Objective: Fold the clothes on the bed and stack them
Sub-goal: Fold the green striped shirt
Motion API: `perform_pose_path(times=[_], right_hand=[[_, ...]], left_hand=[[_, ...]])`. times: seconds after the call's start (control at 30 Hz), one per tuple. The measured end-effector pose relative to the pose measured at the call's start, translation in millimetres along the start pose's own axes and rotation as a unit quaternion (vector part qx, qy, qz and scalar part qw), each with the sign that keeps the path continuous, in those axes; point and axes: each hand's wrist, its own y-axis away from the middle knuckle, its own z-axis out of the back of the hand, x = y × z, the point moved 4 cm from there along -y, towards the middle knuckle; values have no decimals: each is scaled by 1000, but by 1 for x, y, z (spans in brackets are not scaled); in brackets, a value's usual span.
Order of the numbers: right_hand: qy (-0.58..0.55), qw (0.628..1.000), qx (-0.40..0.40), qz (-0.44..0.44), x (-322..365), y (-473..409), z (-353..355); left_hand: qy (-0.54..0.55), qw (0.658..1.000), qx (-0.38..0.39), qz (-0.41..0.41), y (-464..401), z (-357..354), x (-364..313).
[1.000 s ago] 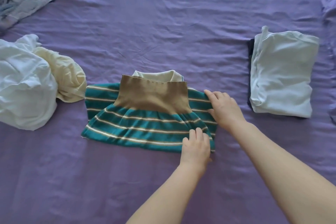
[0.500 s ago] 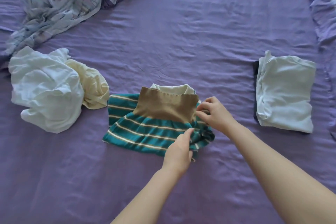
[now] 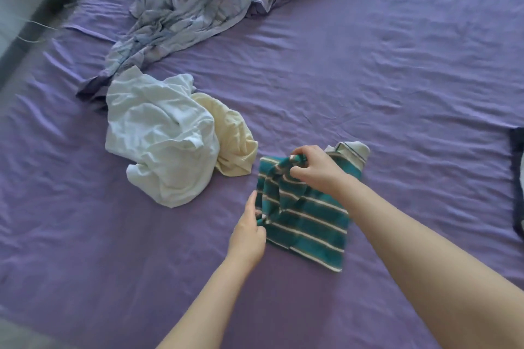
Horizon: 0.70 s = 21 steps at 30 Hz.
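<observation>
Furthest left of the striped shirt (image 3: 306, 215) lies a crumpled white garment (image 3: 158, 136), with a cream garment (image 3: 232, 139) tucked between it and the shirt, both still unfolded. Beyond them a bunched blue-grey sheet (image 3: 184, 8) sprawls across the purple bed (image 3: 368, 79). The left hand (image 3: 248, 231) pinches the shirt's near left edge; the right hand (image 3: 314, 168) grips its far left corner, fingers curled into the cloth. The shirt lies half folded on the bed in front of the person. It looks light, soft and floppy, so holding two corners of one edge should keep the fold square. At the far right a dark edge of the folded stack (image 3: 517, 178) shows.
</observation>
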Motion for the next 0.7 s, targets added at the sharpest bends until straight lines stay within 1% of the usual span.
perform_pose_path(times=[0.1, 0.2, 0.23, 0.33, 0.43, 0.5, 0.57, 0.63, 0.7], right_hand=[[44, 999, -8, -11, 9, -14, -23], [48, 999, -14, -14, 12, -20, -30], [37, 999, -15, -17, 12, -20, -31], [-16, 999, -38, -21, 11, -10, -28], [-16, 993, -120, -11, 1, 12, -20], [23, 983, -181, -10, -12, 32, -18], [88, 976, -197, -20, -24, 51, -23], [152, 972, -178, -16, -30, 63, -34], [209, 965, -158, 10, -31, 68, -45]], left_hand=[[35, 999, 12, 35, -14, 8, 10], [107, 992, 3, 66, -27, 9, 6], [101, 993, 0, 66, -31, 8, 3], [18, 998, -25, 58, -36, 11, 0], [-36, 995, -48, 85, -33, 20, 7], [-71, 993, -46, 88, -32, 23, 10], [-90, 991, -79, 57, -32, 25, 4], [-116, 986, -119, -14, -32, 23, -9], [-175, 974, -120, -81, -31, 14, -25]])
